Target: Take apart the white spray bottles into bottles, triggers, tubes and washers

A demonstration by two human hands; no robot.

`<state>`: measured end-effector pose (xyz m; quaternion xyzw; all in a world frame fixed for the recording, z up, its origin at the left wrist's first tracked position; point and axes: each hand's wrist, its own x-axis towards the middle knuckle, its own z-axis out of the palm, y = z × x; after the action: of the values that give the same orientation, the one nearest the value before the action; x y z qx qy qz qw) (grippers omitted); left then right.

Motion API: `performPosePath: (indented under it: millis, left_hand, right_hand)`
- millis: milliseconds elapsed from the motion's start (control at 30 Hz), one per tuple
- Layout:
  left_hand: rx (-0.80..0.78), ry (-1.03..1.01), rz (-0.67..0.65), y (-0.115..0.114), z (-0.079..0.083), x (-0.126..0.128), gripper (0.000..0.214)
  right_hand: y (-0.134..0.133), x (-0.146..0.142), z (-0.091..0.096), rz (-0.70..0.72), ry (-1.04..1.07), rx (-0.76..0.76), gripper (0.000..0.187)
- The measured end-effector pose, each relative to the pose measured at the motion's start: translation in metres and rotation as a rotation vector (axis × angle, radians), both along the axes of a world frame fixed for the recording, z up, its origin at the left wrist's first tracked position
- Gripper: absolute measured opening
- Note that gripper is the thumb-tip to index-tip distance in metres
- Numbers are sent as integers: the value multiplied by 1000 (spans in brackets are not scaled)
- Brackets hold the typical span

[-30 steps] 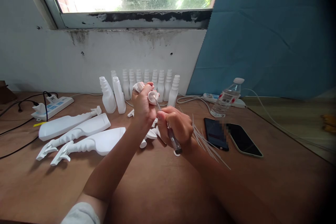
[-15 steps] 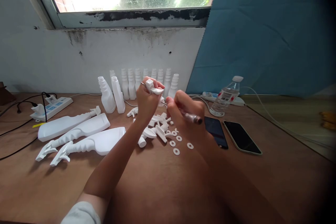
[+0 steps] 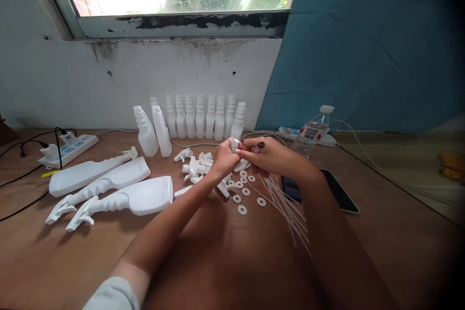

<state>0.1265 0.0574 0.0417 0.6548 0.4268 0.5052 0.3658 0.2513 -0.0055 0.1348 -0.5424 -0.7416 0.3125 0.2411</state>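
My left hand (image 3: 225, 159) is closed around a white trigger spray head (image 3: 234, 145) above the middle of the table. Against it, my right hand (image 3: 272, 154) has its fingertips at the spray head. Tucked in the right hand is a slim pen-like tool (image 3: 259, 147) with a dark brown end; its tip is hidden. Below the hands lie a loose pile of white spray heads (image 3: 194, 168) and several flat white washers (image 3: 242, 209). Thin white tubes (image 3: 286, 208) fan out under my right wrist.
Several white bottles (image 3: 200, 121) stand along the wall. To the left lie three white bottles (image 3: 148, 198), with spray heads visible on their necks, near a power strip (image 3: 82, 145). On the right are a water bottle (image 3: 312, 131) and two phones (image 3: 341, 193), partly covered by my arm.
My hands have come together, lower and further right for the left. The tool now points up within my right hand. The white tubes, hidden before, show under the right wrist.
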Motion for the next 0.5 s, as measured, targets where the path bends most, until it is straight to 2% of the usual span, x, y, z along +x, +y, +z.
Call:
performPosePath:
  millis: [200, 267, 333, 433, 500]
  left_hand:
    - [87, 460, 59, 6, 12, -25, 30]
    - [75, 585, 77, 8, 15, -35, 36]
    - [11, 686, 20, 11, 18, -45, 33]
    - [-110, 797, -83, 14, 22, -58, 28]
    - [-141, 831, -99, 15, 25, -63, 25]
  right_hand:
    - [4, 11, -2, 140, -84, -32, 33]
    - [5, 15, 0, 166, -139, -88, 32]
    - [9, 20, -3, 170, -159, -164, 33]
    - [17, 27, -19, 186, -103, -304, 36]
    - [21, 34, -34, 154, -56, -372, 37]
